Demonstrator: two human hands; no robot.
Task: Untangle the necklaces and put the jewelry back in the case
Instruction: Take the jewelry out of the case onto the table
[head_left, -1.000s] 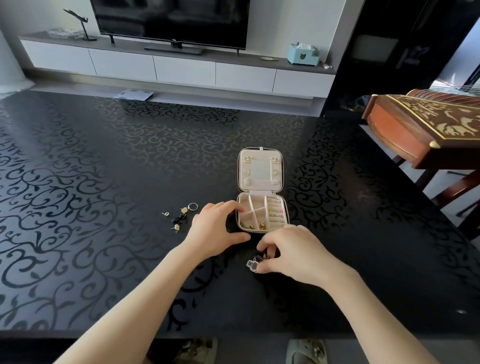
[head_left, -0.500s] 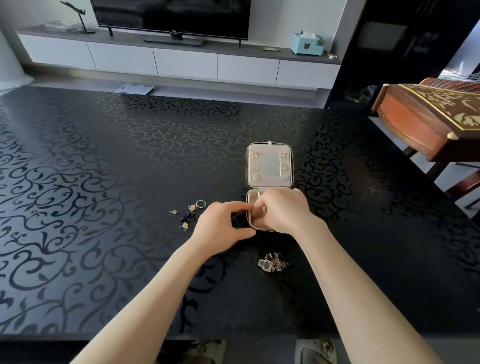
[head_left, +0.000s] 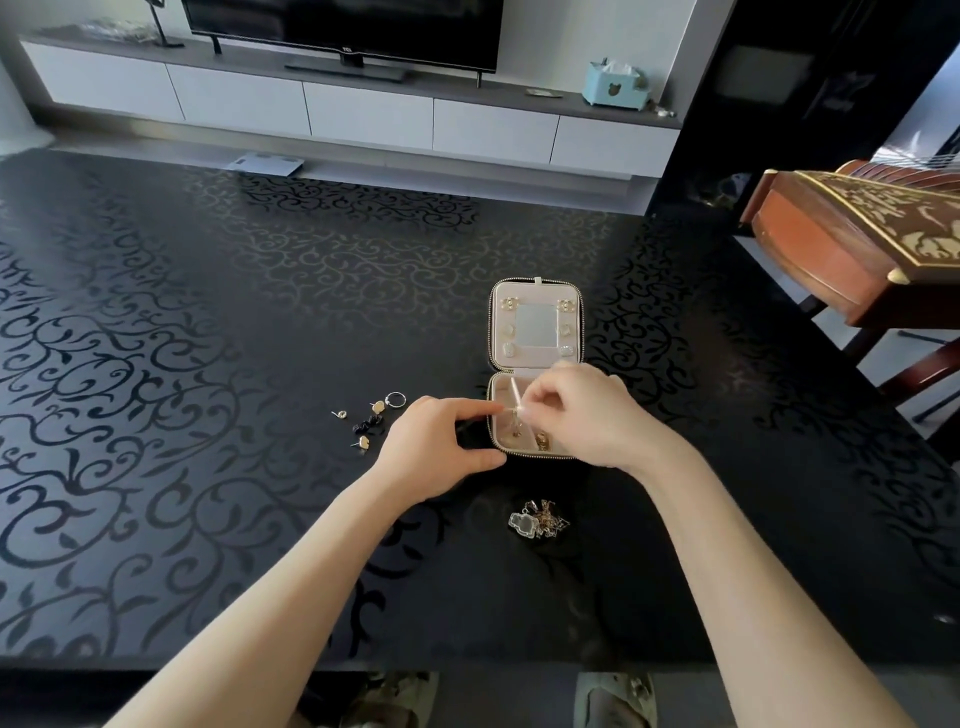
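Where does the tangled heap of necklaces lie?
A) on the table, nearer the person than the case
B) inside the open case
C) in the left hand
A: the tangled necklaces lie on the black table, on the near side of the open case.

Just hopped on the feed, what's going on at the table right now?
A person is working over the open jewelry case on the black table. The left hand holds the case's left side, while the right hand pinches a small piece, too small to identify, above the lower tray. The tangled necklaces lie untouched in front of the case; earrings and a ring sit to its left.
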